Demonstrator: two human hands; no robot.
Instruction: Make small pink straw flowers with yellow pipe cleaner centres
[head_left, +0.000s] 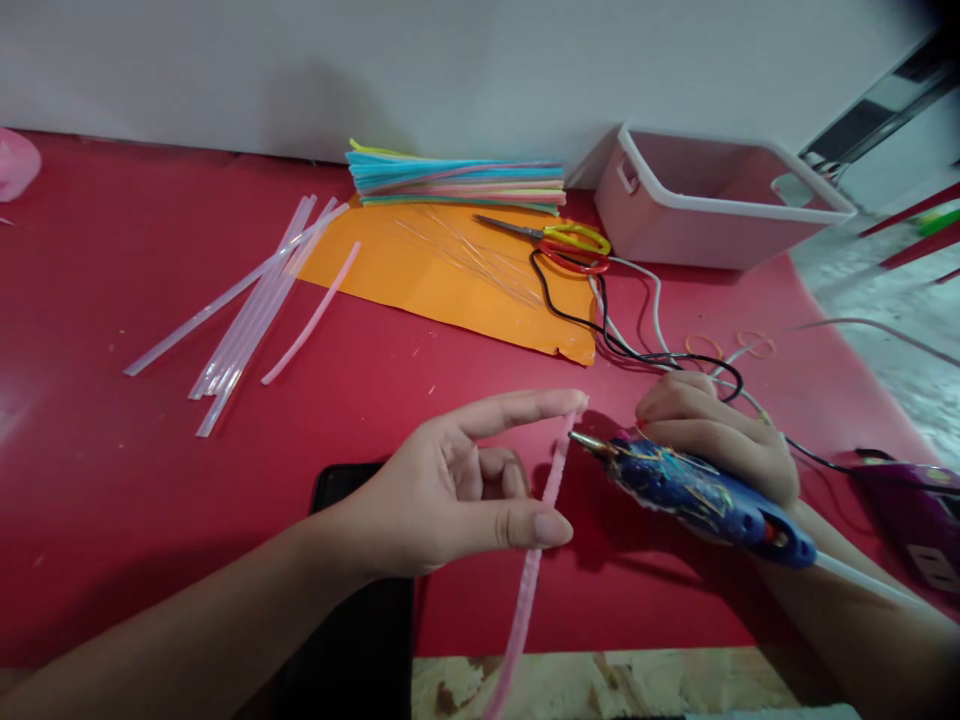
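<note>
My left hand (457, 485) holds a pink pipe cleaner (529, 590), its upper end at the tip of my index finger and its middle against my thumb. The lower end hangs toward the table's front edge. In my right hand (720, 435) is a blue hot glue gun (697, 495), streaked with dried glue strands, with a glue stick (862, 580) coming out of its back. The metal nozzle points left, at or very close to the upper part of the pipe cleaner. Whether it touches, I cannot tell.
Clear glue sticks or straws (255, 300) and a short pink pipe cleaner (311, 315) lie left. Behind are an orange sheet (450, 290), scissors (574, 245), a pipe cleaner bundle (457, 180) and a pink bin (675, 225). Cables (622, 345) run right; a black phone-like object (360, 640) lies under my left wrist.
</note>
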